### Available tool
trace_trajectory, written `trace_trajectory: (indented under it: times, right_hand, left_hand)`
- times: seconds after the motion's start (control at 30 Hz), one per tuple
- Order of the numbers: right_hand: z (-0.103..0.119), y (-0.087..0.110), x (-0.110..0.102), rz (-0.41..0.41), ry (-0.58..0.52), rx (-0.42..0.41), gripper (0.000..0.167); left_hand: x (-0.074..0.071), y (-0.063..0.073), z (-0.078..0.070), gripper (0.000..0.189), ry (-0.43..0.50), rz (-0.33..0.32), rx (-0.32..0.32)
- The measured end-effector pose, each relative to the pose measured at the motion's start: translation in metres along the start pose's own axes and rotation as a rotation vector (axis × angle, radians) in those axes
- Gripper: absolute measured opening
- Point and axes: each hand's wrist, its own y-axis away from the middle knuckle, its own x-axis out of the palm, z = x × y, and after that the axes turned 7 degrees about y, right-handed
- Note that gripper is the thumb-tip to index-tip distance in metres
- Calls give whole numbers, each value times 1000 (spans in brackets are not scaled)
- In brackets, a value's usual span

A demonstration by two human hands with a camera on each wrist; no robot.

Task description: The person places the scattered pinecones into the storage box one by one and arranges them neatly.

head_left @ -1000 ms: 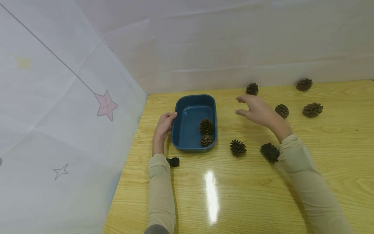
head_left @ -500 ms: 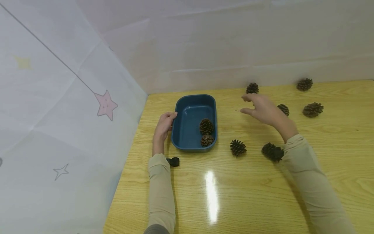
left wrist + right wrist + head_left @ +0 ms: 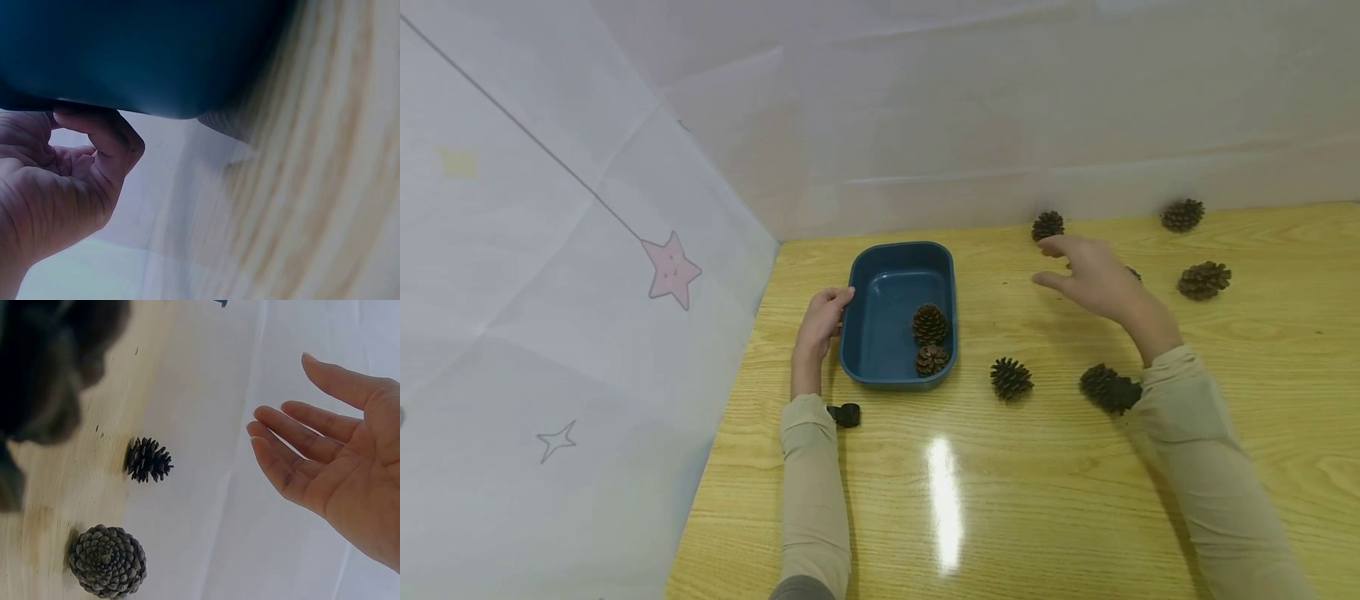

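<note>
My left hand [image 3: 822, 327] grips the left wall of a dark blue rectangular box [image 3: 880, 333], thumb at the rim. Seen from the left wrist, the fingers [image 3: 112, 140] bend against the box's side. Two brown pine cones, one upright [image 3: 929, 323] and one nearer me [image 3: 932, 360], lie in its right front corner. To the right of the box, my right hand [image 3: 1093, 279] hovers over the table with fingers spread and palm bare. Just beyond its fingertips is a pine cone [image 3: 1048, 225] by the wall; the hand mostly covers another cone [image 3: 1134, 273].
On the wooden table [image 3: 1022, 500], one pine cone [image 3: 1011, 379] lies right of the box and another [image 3: 1105, 388] by the right cuff. Farther right sit a back cone [image 3: 1182, 216] and a front one [image 3: 1204, 281]. A pale wall sheet [image 3: 925, 125] borders the table.
My right hand has drifted to the right, away from the box, and now hides more of the pine cone beneath it. The left hand and the box have stayed put.
</note>
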Motion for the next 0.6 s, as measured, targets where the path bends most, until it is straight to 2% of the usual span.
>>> trace_trajectory:
  times: [0.37,0.6]
  right_hand:
    - [-9,6,-3,-22,-73,34,61]
    - [-14,10,-6,-42,-70,52,63]
  left_hand:
    - [-2,-1,0,42,10,15,-9]
    - [0,0,0,39,13,13,-2]
